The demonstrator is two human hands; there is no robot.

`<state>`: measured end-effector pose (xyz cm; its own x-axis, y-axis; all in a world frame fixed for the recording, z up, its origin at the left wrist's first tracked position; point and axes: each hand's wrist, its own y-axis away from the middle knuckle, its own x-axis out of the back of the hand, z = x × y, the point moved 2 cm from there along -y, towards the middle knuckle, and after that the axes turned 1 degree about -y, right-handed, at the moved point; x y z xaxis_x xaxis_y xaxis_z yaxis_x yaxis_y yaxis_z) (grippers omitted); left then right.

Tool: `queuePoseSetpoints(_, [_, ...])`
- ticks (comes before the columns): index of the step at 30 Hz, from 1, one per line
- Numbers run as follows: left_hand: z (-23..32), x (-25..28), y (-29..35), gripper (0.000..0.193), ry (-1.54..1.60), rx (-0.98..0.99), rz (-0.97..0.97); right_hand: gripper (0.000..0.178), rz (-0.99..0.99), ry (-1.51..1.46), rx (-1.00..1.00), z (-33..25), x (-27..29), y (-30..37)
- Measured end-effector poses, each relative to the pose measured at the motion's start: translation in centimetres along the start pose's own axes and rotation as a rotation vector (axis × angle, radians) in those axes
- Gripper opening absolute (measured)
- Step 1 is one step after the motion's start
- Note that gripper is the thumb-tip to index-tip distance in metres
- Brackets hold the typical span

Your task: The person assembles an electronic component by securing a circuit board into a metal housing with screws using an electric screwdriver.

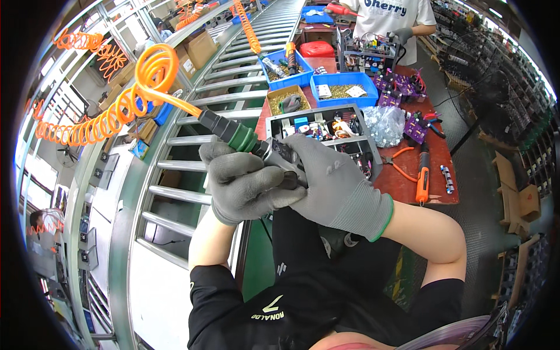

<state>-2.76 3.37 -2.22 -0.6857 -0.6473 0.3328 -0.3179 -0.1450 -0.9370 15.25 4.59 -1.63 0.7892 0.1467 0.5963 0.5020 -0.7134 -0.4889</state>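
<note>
My left hand (240,184), in a grey glove, is wrapped round an air tool (240,139) with a green and black collar and a metal body. My right hand (341,189), gloved alike, closes on the tool's metal body from the other side; the two hands meet there. The tool's working end is hidden by my fingers. From its collar an orange coiled hose (156,69) runs up and to the left. Just beyond my hands, an open metal case (371,143) filled with wiring and electronic parts lies on the red worktable (446,189).
A roller conveyor (186,169) runs along the left. On the table are a blue screw bin (369,100), a clear plastic bag (385,125), purple circuit boards (416,128), orange-handled pliers (401,168) and an orange power screwdriver (423,181). Across it, a co-worker (389,20) holds a red tool.
</note>
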Motion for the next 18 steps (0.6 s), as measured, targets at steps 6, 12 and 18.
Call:
queuePoseSetpoints(6, [0.3, -1.0, 0.7, 0.047, 0.022, -0.041, 0.095, 0.046, 0.019, 0.034, 0.037, 0.7, 0.0, -0.1])
queuePoseSetpoints(12, [0.6, -1.7, 1.5, 0.055, 0.02, -0.016, 0.136, 0.059, 0.029, 0.092, 0.047, 1.3, 0.2, -0.3])
queuePoseSetpoints(18, [-2.1, -4.5, -2.0, 0.054, 1.027, 0.842, 0.214, 0.054, 0.062, 0.105, 0.137, 1.5, 1.7, -3.4])
